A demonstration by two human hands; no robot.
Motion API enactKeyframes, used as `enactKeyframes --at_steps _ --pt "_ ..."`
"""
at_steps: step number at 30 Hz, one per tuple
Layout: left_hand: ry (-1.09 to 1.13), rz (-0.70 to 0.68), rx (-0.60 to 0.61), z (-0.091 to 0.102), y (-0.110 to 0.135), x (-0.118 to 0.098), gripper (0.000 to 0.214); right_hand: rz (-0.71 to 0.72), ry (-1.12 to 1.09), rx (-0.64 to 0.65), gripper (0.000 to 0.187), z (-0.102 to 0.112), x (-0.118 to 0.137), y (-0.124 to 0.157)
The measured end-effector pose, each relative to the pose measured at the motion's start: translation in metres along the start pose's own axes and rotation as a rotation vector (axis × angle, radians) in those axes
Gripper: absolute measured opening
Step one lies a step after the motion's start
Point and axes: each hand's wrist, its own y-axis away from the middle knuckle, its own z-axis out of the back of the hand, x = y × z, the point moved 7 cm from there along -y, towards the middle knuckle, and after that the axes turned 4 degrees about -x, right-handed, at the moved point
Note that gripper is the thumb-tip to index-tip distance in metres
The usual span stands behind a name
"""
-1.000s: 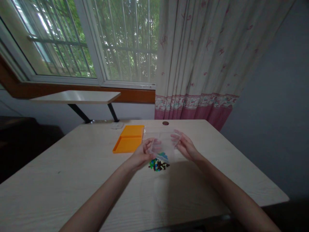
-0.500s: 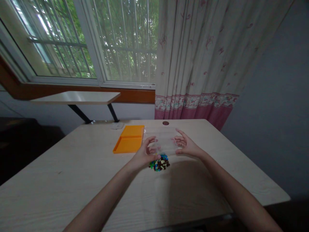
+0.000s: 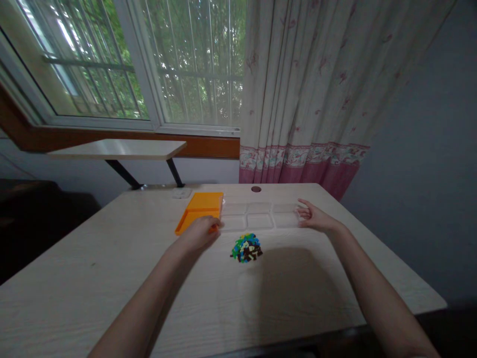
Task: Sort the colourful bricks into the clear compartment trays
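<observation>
Clear plastic compartments (image 3: pixel 260 221) lie in two rows on the table; I cannot tell whether they are one tray or separate boxes. My left hand (image 3: pixel 203 229) is at their left end, over the front right corner of an open orange tray (image 3: pixel 204 200). Its fingers are curled down and pressed together, and what they hold, if anything, is hidden. At the right end, my right hand (image 3: pixel 315 218) has its fingers apart, with the fingertips touching or close to the clear edge. A pile of small coloured pieces (image 3: pixel 246 248), blue, green, brown and cream, lies in front of the compartments.
A small clear item (image 3: pixel 182 193) lies behind the orange tray. A raised white shelf (image 3: pixel 122 149) on black legs stands at the back left. The wooden table (image 3: pixel 112 278) has a round cable hole (image 3: pixel 256 189) near its back edge, by the curtain (image 3: pixel 298 99).
The clear plastic, held up between both hands earlier, now lies spread on the table behind the pile. My left hand moved left to the orange tray; my right hand moved right.
</observation>
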Motion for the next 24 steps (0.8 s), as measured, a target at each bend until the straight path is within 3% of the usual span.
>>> enactKeyframes --at_steps 16,24 --pt "-0.021 -0.055 0.038 -0.010 -0.004 0.003 0.020 0.022 0.036 0.109 0.109 -0.016 -0.002 -0.003" --pt "-0.036 0.003 0.079 -0.009 -0.003 0.009 0.018 0.069 0.161 0.092 0.103 -0.024 0.006 -0.002"
